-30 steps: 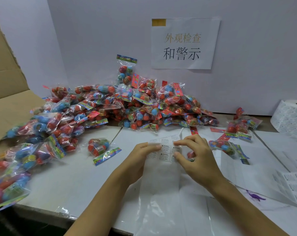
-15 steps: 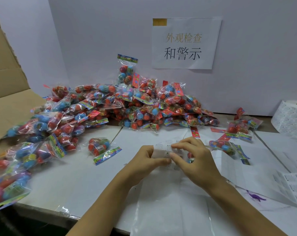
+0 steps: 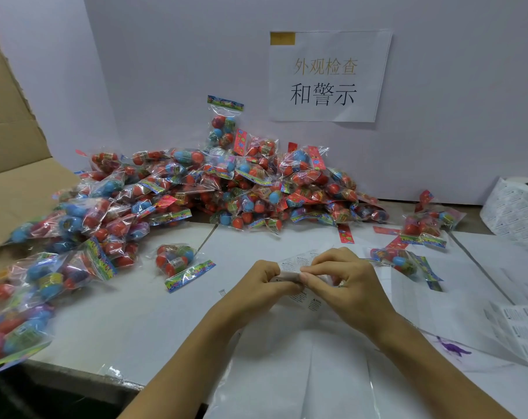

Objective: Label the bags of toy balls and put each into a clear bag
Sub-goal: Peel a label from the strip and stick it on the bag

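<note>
1. At the centre of the white table (image 3: 154,316), the left hand (image 3: 256,285) and right hand (image 3: 347,282) meet fingertip to fingertip over a clear bag (image 3: 287,373) that lies flat on the near part of the table.
2. Left hand: fingers curled, pinching the top edge of the clear bag, where printed warning text (image 3: 299,261) shows on the film.
3. Right hand: thumb and forefinger closed narrowly on the same printed edge, just beside the left fingertips; the remaining fingers are bent. Whether a separate label is held between them cannot be told.
4. Task stock: a large heap of bags of toy balls (image 3: 226,189) lies at the back, against the white board, spreading left onto a cardboard flap (image 3: 14,189).
5. One single bag of balls (image 3: 175,261) lies apart from the heap, left of the hands.
6. Further bags (image 3: 420,228) lie to the right of the hands.
7. Label roll (image 3: 516,210) stands at the far right edge; a loose label sheet (image 3: 519,331) lies nearer on the right.
8. A paper notice (image 3: 326,77) with Chinese characters is fixed to the board.
</note>
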Tool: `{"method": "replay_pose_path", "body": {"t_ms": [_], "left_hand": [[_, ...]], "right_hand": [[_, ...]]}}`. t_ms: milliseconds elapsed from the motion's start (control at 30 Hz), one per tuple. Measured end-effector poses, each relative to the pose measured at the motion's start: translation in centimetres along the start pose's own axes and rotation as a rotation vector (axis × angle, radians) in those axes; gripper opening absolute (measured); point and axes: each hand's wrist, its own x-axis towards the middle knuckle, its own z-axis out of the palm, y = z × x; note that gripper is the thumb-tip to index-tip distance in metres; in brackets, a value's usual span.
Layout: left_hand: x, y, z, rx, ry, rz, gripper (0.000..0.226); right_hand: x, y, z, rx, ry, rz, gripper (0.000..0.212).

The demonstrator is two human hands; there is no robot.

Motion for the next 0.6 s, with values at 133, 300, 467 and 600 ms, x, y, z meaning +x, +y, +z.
{"method": "replay_pose_path", "body": {"t_ms": [133, 300, 467, 600], "left_hand": [[-0.1, 0.0, -0.1, 0.014, -0.026, 0.003, 0.035], [0.0, 0.1, 0.0, 0.004, -0.024, -0.019, 0.034], [0.4, -0.1, -0.4, -0.019, 0.199, -0.109, 0.025], [0.4, -0.7, -2.0, -0.090, 0.449, -0.318, 0.011]], "right_hand": [[0.1, 0.0, -0.2, 0.000, -0.013, -0.001, 0.003], [0.1, 0.0, 0.0, -0.002, 0.040, 0.000, 0.008], [0.6, 0.3, -0.6, 0.242, 0.339, 0.241, 0.016], [1.1, 0.9, -1.4, 0.359, 0.472, 0.390, 0.011]]}}
